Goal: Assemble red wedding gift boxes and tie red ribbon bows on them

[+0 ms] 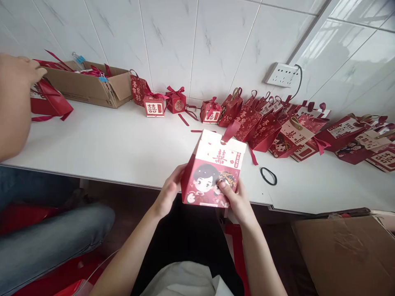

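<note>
Between my two hands is a red and white paper gift box [212, 170], held just over the table's front edge. Two cartoon faces and a red Chinese character decorate its front, and a dark red ribbon loop [231, 131] sticks up from its top. My left hand [170, 191] grips the box's left side, its fingers partly hidden behind it. My right hand [236, 197] holds the lower right corner, thumb pressed on the printed front. Beyond the box, a small red ribbon-tied box [211, 112] stands near the wall.
Finished-looking gift boxes [268, 127] crowd the table's right side. A black ring [268, 176] lies near the front edge. At the back left is an open cardboard box [89, 88] of ribbons. A co-worker's arm [14, 107] reaches in at left. A large carton [345, 250] stands lower right.
</note>
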A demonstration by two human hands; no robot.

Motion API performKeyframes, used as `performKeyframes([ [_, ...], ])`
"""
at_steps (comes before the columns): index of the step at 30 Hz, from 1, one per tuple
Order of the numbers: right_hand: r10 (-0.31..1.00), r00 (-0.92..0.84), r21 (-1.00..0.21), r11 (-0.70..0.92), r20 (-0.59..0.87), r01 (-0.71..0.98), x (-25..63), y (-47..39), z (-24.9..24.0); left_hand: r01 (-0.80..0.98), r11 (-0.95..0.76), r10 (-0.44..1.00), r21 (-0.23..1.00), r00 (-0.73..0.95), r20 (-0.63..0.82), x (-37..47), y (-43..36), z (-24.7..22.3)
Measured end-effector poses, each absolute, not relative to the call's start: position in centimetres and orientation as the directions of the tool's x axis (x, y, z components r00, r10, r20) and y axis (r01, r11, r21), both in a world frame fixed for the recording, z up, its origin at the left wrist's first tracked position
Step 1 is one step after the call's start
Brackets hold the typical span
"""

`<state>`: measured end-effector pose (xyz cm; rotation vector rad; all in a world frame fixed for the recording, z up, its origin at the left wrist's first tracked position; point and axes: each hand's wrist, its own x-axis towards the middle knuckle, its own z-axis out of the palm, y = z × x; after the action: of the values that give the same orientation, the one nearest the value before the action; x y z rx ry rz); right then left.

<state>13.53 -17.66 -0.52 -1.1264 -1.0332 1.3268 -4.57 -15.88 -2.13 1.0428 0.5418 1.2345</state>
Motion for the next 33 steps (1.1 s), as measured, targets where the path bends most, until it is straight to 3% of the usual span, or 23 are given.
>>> performKeyframes([
  [4,0.953,-0.223,-0.813,-0.292,-0.204,-0.504,12.5,-19.6,-0.9,-0.536,-0.015,0.93,0.844,0.303,0.209,-4.9,-16.9,-2.0],
  [8,0.838,-0.51,-0.587,-0.514,-0.192,-0.625,10.7,-21.9,-1.0,-0.455,-0.086,0.91,0.886,0.327,0.256,-4.2,-18.8,-1.6],
  [13,0.846,-0.498,-0.507,-0.519,-0.191,-0.688,9.4,-24.2,-0.2,-0.361,-0.075,0.88,0.93,0.414,0.232,-3.4,-21.0,-0.3],
  [19,0.874,-0.449,-0.484,-0.48,-0.188,-0.732,9.5,-25.2,0.4,-0.235,-0.063,0.904,0.97,0.399,0.155,-2.8,-21.9,1.9],
  [24,0.949,-0.256,-0.585,-0.316,-0.186,-0.747,9.6,-25.2,-0.3,-0.135,-0.141,0.906,0.981,0.381,0.183,-1.8,-22.2,2.2],
  [27,0.984,-0.06,-0.702,-0.163,-0.169,-0.693,11.2,-25.5,-1.1,-0.064,-0.166,0.851,0.984,0.495,0.176,-1.4,-21.3,1.6],
  [29,0.982,0.116,-0.789,-0.046,-0.147,-0.613,13.2,-26.2,-1.6,0.013,-0.283,0.765,0.959,0.606,0.217,-0.8,-19.9,1.2],
  [31,0.94,0.33,-0.881,0.08,-0.089,-0.466,15.8,-27.6,-2.0,0.096,-0.503,0.65,0.859,0.697,0.302,0.3,-17.9,0.7],
  [33,0.863,0.504,-0.956,0.143,-0.007,-0.258,18.4,-29.6,-2.1,0.191,-0.721,0.546,0.666,0.749,0.376,1.9,-15.7,0.0],
])
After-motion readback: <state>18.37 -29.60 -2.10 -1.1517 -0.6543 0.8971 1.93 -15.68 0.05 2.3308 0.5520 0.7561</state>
